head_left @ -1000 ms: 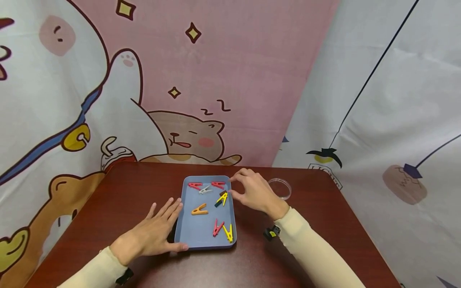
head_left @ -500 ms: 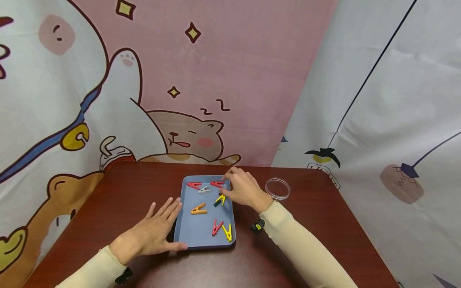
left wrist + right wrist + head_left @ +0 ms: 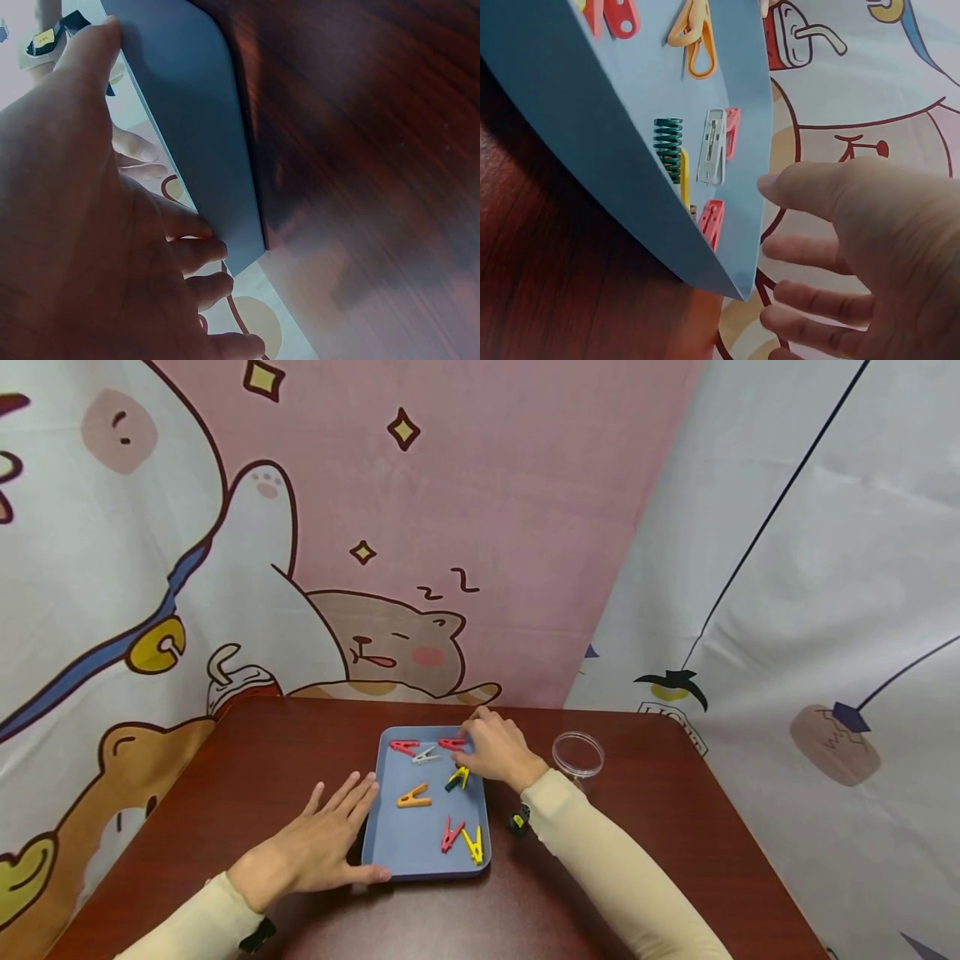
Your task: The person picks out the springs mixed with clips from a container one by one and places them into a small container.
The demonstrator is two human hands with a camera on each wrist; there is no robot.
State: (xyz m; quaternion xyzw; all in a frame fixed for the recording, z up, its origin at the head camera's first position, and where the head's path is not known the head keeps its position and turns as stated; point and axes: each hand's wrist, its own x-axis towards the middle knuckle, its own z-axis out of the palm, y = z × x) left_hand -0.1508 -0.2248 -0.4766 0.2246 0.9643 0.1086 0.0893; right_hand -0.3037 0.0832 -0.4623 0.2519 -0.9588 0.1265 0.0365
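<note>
A blue-grey tray (image 3: 405, 847) lies on the table with several clothespins in it. My left hand (image 3: 306, 850) rests against the tray's left side, fingers straight and thumb at the near rim. My right hand (image 3: 497, 748) hovers over the far right corner, thumb and fingers apart and holding nothing in the right wrist view. Below it are a red clothespin (image 3: 712, 223), a yellow clothespin (image 3: 685, 180) and a dark green coil spring (image 3: 669, 142). A white clothespin (image 3: 425, 757) and another red one lie farther left. The orange clothespin (image 3: 414, 797) sits mid-tray.
Near the tray's close right corner lie a red clothespin (image 3: 452, 836) and a yellow clothespin (image 3: 475, 846). A clear round dish (image 3: 578, 753) stands on the dark wooden table (image 3: 645, 827), right of the tray. A printed cloth (image 3: 525, 527) hangs behind the table.
My right hand has moved left from beside the tray's right rim to over its far right corner. The left hand stays where it was, and the clothespins have not visibly shifted.
</note>
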